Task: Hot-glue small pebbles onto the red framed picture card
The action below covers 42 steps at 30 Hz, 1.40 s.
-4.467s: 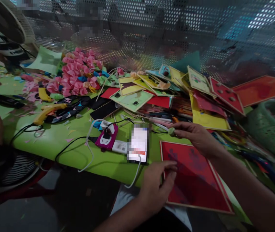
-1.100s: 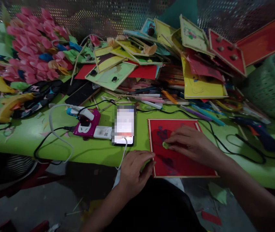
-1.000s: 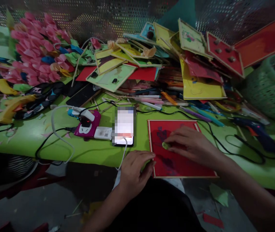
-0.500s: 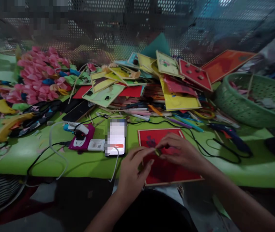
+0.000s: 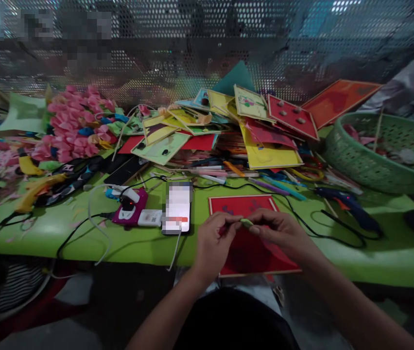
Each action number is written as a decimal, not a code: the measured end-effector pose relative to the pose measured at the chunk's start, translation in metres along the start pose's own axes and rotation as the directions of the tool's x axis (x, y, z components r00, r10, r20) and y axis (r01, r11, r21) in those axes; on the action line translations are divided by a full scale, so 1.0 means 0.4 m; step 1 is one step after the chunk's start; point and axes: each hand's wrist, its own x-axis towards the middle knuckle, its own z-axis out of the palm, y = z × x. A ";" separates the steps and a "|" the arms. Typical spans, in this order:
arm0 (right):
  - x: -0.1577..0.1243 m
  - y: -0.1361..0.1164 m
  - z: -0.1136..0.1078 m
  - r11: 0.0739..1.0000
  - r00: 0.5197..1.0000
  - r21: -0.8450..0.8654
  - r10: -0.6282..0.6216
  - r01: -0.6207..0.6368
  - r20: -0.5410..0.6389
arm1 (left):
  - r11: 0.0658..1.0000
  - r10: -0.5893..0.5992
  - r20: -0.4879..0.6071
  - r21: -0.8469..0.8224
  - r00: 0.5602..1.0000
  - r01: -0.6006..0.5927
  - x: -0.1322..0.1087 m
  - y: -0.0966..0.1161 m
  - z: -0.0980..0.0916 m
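Green table (image 5: 83,228), small pale-green piece (image 5: 246,222), pinched by both hands

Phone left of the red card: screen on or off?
On: the phone screen glows bright; white cable runs from its near end.

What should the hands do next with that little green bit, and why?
Probably lower the little green piece onto the red card: the left hand and the right hand both pinch it between fingertips, right over the card.
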 end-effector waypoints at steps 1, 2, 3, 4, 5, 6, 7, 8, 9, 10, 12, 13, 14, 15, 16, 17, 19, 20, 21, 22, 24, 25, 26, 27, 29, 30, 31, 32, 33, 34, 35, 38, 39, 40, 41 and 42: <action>-0.002 -0.004 0.001 1.000 1.000 -0.013 0.009 -0.009 -0.016 | 1.000 -0.005 -0.001 -0.005 1.000 0.005 -0.001 0.001 0.002; -0.004 -0.008 0.002 1.000 0.999 -0.017 0.018 -0.018 -0.038 | 1.000 -0.011 0.000 -0.010 1.000 0.011 -0.003 0.003 0.004; -0.005 -0.011 0.003 1.000 0.998 -0.012 0.023 -0.023 -0.057 | 1.000 -0.017 0.001 -0.016 1.000 0.017 -0.004 0.004 0.006; -0.007 -0.012 0.004 1.000 0.997 -0.005 0.023 -0.023 -0.071 | 0.999 -0.029 0.005 -0.025 1.000 0.029 -0.006 0.005 0.008; -0.009 -0.012 0.004 1.000 0.996 0.001 0.020 -0.020 -0.082 | 0.998 -0.047 0.011 -0.037 0.999 0.047 -0.008 0.007 0.009; -0.011 -0.011 0.004 1.000 0.996 0.002 0.016 -0.016 -0.089 | 0.996 -0.070 0.021 -0.053 0.997 0.071 -0.011 0.008 0.010; -0.013 -0.008 0.004 1.000 0.995 -0.001 0.010 -0.010 -0.098 | 0.993 -0.094 0.028 -0.074 0.995 0.096 -0.013 0.009 0.012; -0.016 -0.005 0.004 1.000 0.994 -0.011 0.001 -0.002 -0.105 | 0.988 -0.119 0.037 -0.096 0.992 0.122 -0.016 0.011 0.013; -0.019 -0.003 0.005 1.000 0.994 -0.025 -0.009 0.006 -0.112 | 0.982 -0.142 0.047 -0.116 0.989 0.146 -0.018 0.012 0.013; -0.024 0.000 0.005 0.999 0.992 -0.040 -0.022 0.017 -0.121 | 0.977 -0.161 0.059 -0.134 0.985 0.167 -0.021 0.014 0.014; -0.035 0.001 0.007 0.997 0.990 -0.072 -0.050 0.040 -0.134 | 0.965 -0.194 0.082 -0.162 0.978 0.205 -0.028 0.019 0.016; -0.042 0.000 0.008 0.995 0.988 -0.090 -0.063 0.050 -0.138 | 0.960 -0.209 0.092 -0.172 0.974 0.222 -0.032 0.022 0.018; -0.050 -0.001 0.008 0.992 0.987 -0.110 -0.077 0.062 -0.141 | 0.956 -0.220 0.100 -0.176 0.970 0.235 -0.036 0.024 0.019; -0.059 -0.004 0.009 0.988 0.985 -0.136 -0.097 0.077 -0.146 | 0.955 -0.224 0.107 -0.175 0.969 0.240 -0.040 0.027 0.021; -0.069 -0.006 0.009 0.981 0.981 -0.169 -0.124 0.098 -0.150 | 0.957 -0.221 0.113 -0.169 0.969 0.238 -0.044 0.029 0.024; -0.078 -0.008 0.008 0.970 0.976 -0.207 -0.158 0.125 -0.152 | 0.961 -0.211 0.118 -0.158 0.970 0.228 -0.048 0.031 0.027; -0.098 -0.009 0.004 0.943 0.961 -0.278 -0.232 0.184 -0.149 | 0.970 -0.185 0.139 -0.134 0.973 0.204 -0.056 0.033 0.033; -0.107 -0.008 0.002 0.929 0.954 -0.305 -0.263 0.210 -0.146 | 0.972 -0.177 0.155 -0.128 0.972 0.198 -0.059 0.034 0.037; -0.116 -0.005 0.000 0.919 0.947 -0.323 -0.285 0.226 -0.146 | 0.973 -0.173 0.171 -0.125 0.970 0.195 -0.062 0.034 0.042; -0.126 -0.002 -0.002 0.914 0.943 -0.332 -0.297 0.234 -0.151 | 0.973 -0.169 0.187 -0.124 0.968 0.194 -0.065 0.034 0.046; -0.144 0.008 -0.004 0.917 0.937 -0.325 -0.300 0.231 -0.180 | 0.973 -0.156 0.217 -0.131 0.964 0.188 -0.072 0.034 0.056; -0.153 0.013 -0.003 0.922 0.935 -0.315 -0.294 0.223 -0.199 | 0.973 -0.151 0.226 -0.136 0.962 0.185 -0.077 0.033 0.061; -0.162 0.017 -0.002 0.928 0.933 -0.304 -0.285 0.213 -0.218 | 0.974 -0.147 0.231 -0.138 0.962 0.182 -0.083 0.033 0.065; -0.171 0.021 0.001 0.934 0.932 -0.294 -0.276 0.203 -0.234 | 0.973 -0.144 0.233 -0.141 0.962 0.180 -0.089 0.033 0.069; -0.191 0.024 0.011 0.940 0.928 -0.287 -0.265 0.187 -0.261 | 0.970 -0.150 0.232 -0.155 0.961 0.189 -0.107 0.034 0.075; -0.202 0.023 0.017 0.938 0.924 -0.295 -0.267 0.184 -0.272 | 0.967 -0.154 0.235 -0.166 0.960 0.196 -0.117 0.037 0.077; -0.213 0.021 0.025 0.931 0.917 -0.311 -0.282 0.190 -0.282 | 0.963 -0.155 0.241 -0.179 0.958 0.201 -0.129 0.040 0.078; -0.224 0.017 0.032 0.919 0.908 -0.337 -0.305 0.202 -0.286 | 0.961 -0.154 0.244 -0.190 0.957 0.203 -0.140 0.043 0.079; -0.236 0.013 0.040 0.902 0.899 -0.373 -0.334 0.218 -0.284 | 0.960 -0.150 0.245 -0.194 0.958 0.200 -0.151 0.048 0.079; -0.247 0.009 0.047 0.879 0.888 -0.414 -0.367 0.234 -0.278 | 0.962 -0.142 0.245 -0.193 0.959 0.192 -0.161 0.052 0.079; -0.258 0.004 0.053 0.854 0.875 -0.456 -0.401 0.249 -0.273 | 0.965 -0.132 0.241 -0.191 0.961 0.180 -0.170 0.057 0.079; -0.278 -0.007 0.058 0.788 0.838 -0.553 -0.476 0.270 -0.268 | 0.968 -0.103 0.236 -0.199 0.966 0.152 -0.184 0.063 0.085; -0.278 -0.010 0.055 0.780 0.832 -0.565 -0.484 0.269 -0.271 | 0.966 -0.094 0.235 -0.214 0.968 0.146 -0.182 0.063 0.088; -0.274 -0.011 0.050 0.786 0.834 -0.559 -0.477 0.264 -0.277 | 0.961 -0.085 0.233 -0.236 0.969 0.141 -0.176 0.061 0.093; -0.266 -0.012 0.042 0.805 0.844 -0.536 -0.455 0.254 -0.283 | 0.954 -0.079 0.230 -0.266 0.970 0.141 -0.165 0.058 0.098; -0.254 -0.012 0.033 0.835 0.858 -0.492 -0.423 0.245 -0.290 | 0.941 -0.078 0.232 -0.303 0.970 0.148 -0.151 0.055 0.103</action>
